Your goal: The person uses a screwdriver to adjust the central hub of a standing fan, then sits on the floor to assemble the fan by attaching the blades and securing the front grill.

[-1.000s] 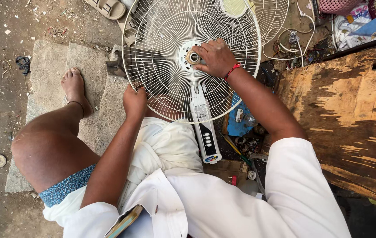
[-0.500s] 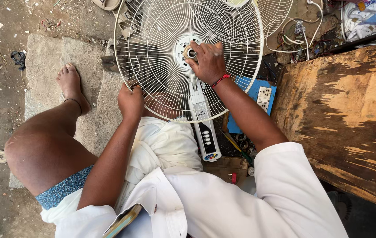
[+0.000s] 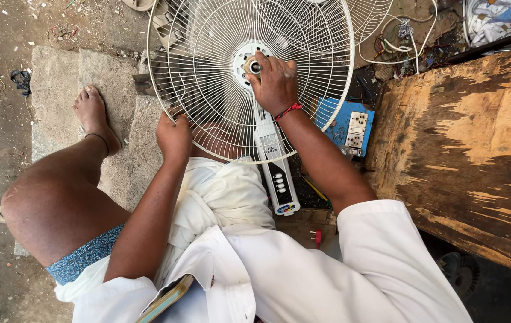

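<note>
From the head view, a white fan (image 3: 231,66) lies on the person's lap, its round wire cage facing up. The left hand (image 3: 174,134) has its grip closed on the cage's lower rim. The right hand (image 3: 274,84) pinches the small knob (image 3: 254,66) at the cage's middle. A blue socket board (image 3: 345,122) lies beside a worn wooden surface (image 3: 465,149).

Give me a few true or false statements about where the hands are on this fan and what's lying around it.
1. The right hand rests at the hub of the white wire fan guard. True.
2. The left hand holds a screwdriver. False: it grips the guard's lower rim.
3. A blue board with white sockets lies beside the worn wooden bench. True.
4. Both feet wear shoes. False: the visible foot is bare.
</note>
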